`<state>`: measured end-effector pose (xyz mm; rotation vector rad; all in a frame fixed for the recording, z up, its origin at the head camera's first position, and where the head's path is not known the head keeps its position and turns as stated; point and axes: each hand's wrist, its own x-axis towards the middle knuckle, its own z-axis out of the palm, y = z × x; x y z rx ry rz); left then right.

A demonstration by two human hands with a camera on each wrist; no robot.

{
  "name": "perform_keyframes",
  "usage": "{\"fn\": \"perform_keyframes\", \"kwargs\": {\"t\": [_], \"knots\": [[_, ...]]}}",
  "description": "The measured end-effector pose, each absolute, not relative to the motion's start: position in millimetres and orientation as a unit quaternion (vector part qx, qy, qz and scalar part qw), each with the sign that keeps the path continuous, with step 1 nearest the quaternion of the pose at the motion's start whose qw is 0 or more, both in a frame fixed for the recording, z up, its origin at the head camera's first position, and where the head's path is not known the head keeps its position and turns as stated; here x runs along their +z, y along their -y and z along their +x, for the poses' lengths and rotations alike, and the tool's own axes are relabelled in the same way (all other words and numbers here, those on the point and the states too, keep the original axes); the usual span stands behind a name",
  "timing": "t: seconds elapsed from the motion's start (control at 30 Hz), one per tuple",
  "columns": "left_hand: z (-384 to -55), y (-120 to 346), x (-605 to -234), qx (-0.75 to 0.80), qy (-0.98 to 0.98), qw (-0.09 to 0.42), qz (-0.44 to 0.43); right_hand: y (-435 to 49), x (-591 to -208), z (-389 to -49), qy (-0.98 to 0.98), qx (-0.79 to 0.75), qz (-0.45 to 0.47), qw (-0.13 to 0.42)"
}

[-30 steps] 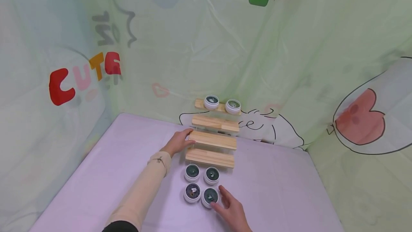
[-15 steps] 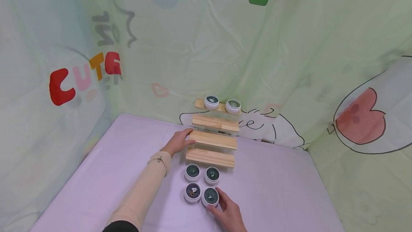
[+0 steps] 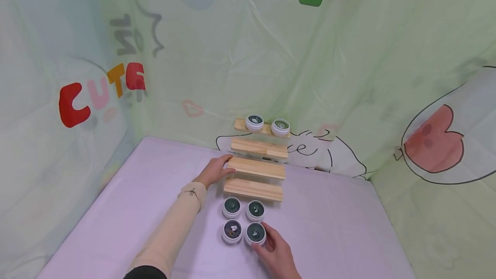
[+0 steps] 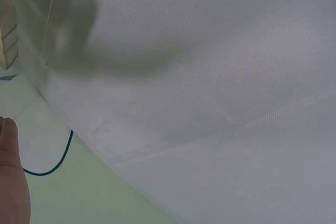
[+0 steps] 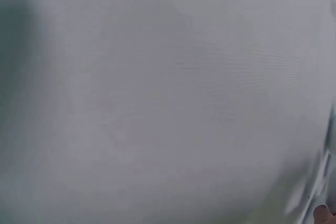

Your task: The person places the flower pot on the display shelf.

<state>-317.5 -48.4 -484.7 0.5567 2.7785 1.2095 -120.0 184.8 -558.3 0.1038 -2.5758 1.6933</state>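
My right hand (image 3: 277, 251) grips a round white jar (image 3: 255, 233) with dark green contents at the front right of a small group. Its thumb is on the near side and its fingers are at the far right. Whether the jar is off the cloth, I cannot tell. Three similar jars stand by it: one with dark, speckled contents (image 3: 232, 231), a back left jar (image 3: 231, 207) and a back right jar (image 3: 255, 210). My left hand (image 3: 212, 171) holds the left end of a tiered wooden rack (image 3: 256, 168), thumb in front of one step. In the left wrist view, only part of the hand (image 4: 13, 177) shows.
Two more white jars, a left one (image 3: 254, 122) and a right one (image 3: 280, 127), sit on the rack's top step. A pale lilac cloth (image 3: 329, 227) covers the table. Printed curtains (image 3: 240, 55) hang behind and at both sides.
My right hand has closed on the front right jar and shifted it slightly away and to the right, apart from the speckled one. The left hand and rack stay put.
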Motion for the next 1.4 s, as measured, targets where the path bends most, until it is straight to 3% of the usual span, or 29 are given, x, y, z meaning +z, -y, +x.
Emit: {"fn": "perform_keyframes", "kwargs": {"t": [0.47,1.07,1.4], "knots": [[-317.5,47.6,-485.2,0.389,-0.904,0.027,0.177,-182.2,-508.6,-150.2,0.785,0.616,-0.058,0.017],[-313.0,47.4,-478.4,0.395,-0.901,0.035,0.174,-178.8,-448.5,-234.5,0.759,0.645,-0.041,0.084],[-313.8,46.6,-477.9,0.397,-0.901,0.037,0.169,-166.1,-436.5,-278.9,0.752,0.648,-0.061,0.104]]}}
